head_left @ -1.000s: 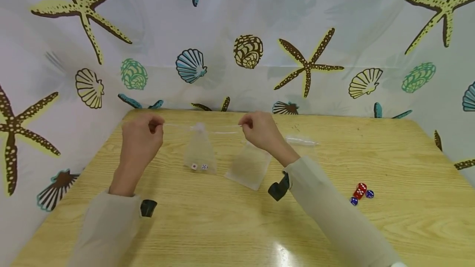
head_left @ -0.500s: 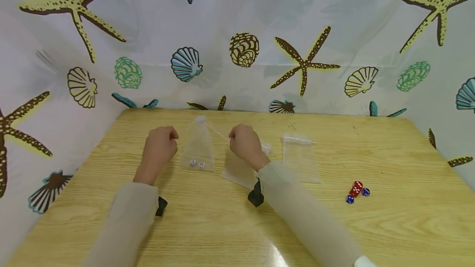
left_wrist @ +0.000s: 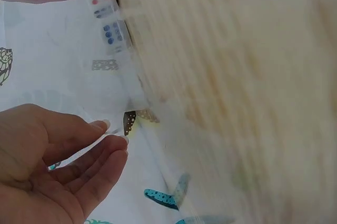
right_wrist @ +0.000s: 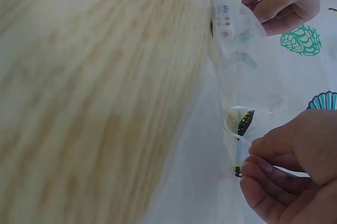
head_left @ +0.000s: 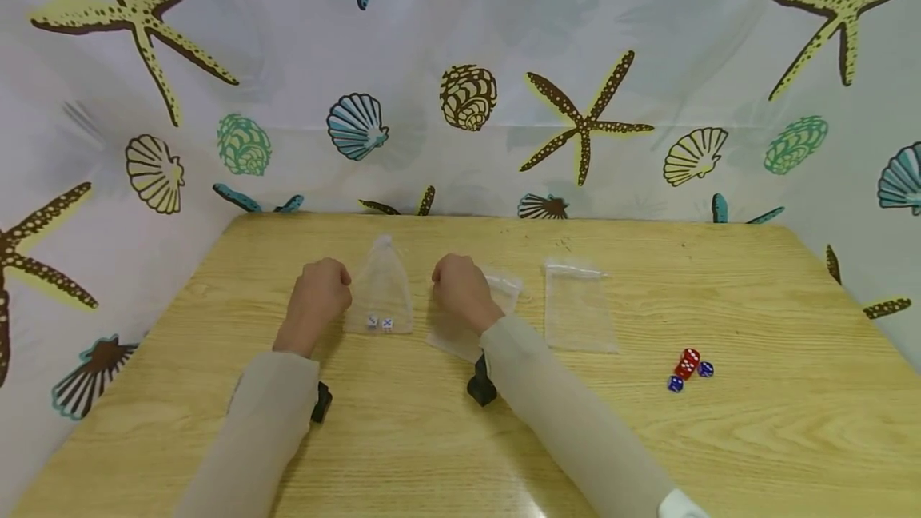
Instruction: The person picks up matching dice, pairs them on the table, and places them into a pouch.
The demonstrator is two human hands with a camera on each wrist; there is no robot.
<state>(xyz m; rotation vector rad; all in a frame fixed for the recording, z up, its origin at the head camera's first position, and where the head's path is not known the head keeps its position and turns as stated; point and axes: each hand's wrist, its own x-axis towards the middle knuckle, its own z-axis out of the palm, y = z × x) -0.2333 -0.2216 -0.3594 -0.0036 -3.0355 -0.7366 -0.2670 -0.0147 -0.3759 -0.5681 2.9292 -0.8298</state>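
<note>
A sheer white drawstring pouch lies on the table between the hands, gathered to a narrow top. Two white dice show through its lower end. To the left of it, the left hand stays low; in the left wrist view a thin bit of cord shows between its thumb and fingertips. The right hand is on the other side, pinching a white drawstring between thumb and forefinger in the right wrist view. Beneath the right hand and forearm lies a second sheer pouch, partly hidden.
Further right, a third sheer pouch lies flat. Red dice sit close to a blue die and another blue die at the right. A shell-patterned cloth hangs behind the wooden table.
Both hands, held wide apart with the drawstring stretched between them, have come down and closer together on either side of the pouch with dice. The pouch stays in nearly the same spot.
</note>
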